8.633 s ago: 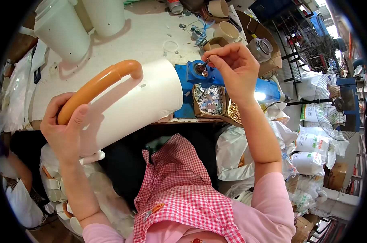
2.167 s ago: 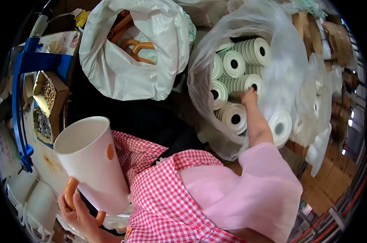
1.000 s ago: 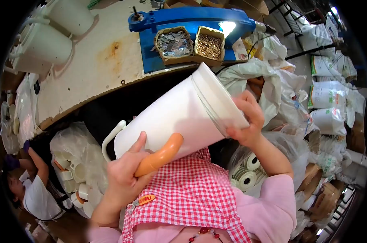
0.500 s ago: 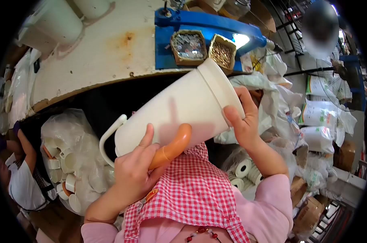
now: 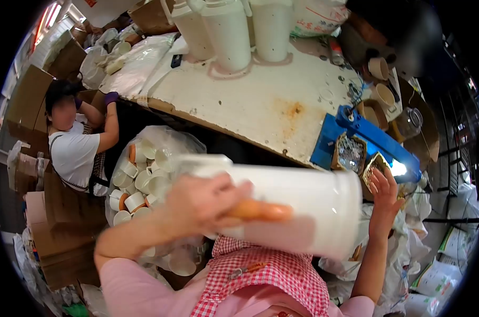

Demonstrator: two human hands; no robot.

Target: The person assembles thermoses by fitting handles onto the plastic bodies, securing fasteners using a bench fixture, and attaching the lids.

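Worktable (image 5: 213, 100): beyond the fingers of both hands. Co-worker (image 5: 73, 150): well left of the left hand (image 5: 210, 203). Clear bag of cups (image 5: 173, 140): beyond and left of its fingers. Blue bench press (image 5: 377, 136): beyond the fingertips of the right hand (image 5: 384, 193). White jug (image 5: 297, 185): between the hands, sideways; long axis left to right, ringed end right. Orange handle (image 5: 266, 211): clamped in the left fingers. Right fingers: slightly apart at the rivet carton (image 5: 374, 161), contact unclear; washer carton (image 5: 350, 153) just left.

Around the blue press (image 5: 379, 138)
Two small parts boxes (image 5: 349, 153) sit beside it; beyond its left end are one red can (image 5: 335, 52) and at least three white jugs (image 5: 226, 41).
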